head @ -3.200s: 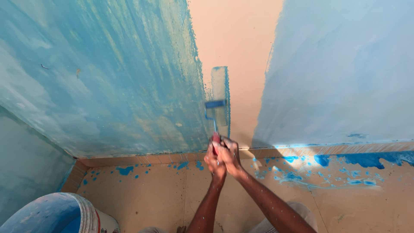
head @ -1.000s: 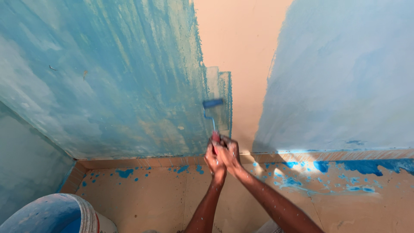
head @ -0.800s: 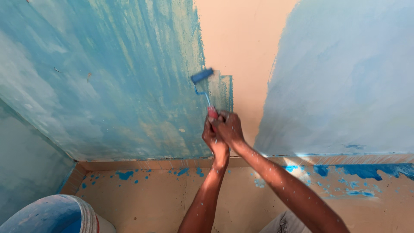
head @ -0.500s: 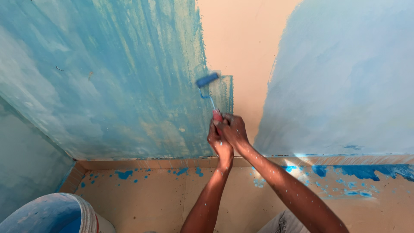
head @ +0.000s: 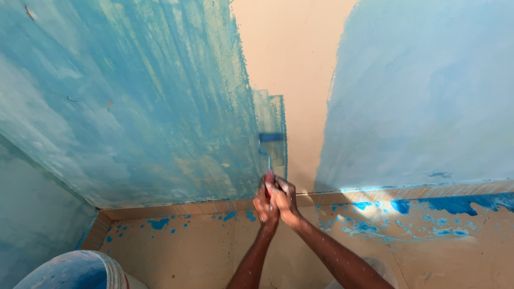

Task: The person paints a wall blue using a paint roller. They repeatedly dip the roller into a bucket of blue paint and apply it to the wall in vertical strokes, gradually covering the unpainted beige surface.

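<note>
Against wall (head: 160, 107), low near skirting: paint roller (head: 271, 138) held by both hands, left hand (head: 264, 202) and right hand (head: 285, 198) in tight grip round red handle. Dropped lower than half second earlier; fresh blue strip widened beside bare patch. Bucket (head: 80, 270) bottom left.

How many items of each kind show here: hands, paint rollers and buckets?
Hands: 2, left hand and right hand, both gripping the roller handle.
Paint rollers: 1, the blue paint roller against the wall.
Buckets: 1, the paint-smeared bucket at lower left.
Total: 4
</note>
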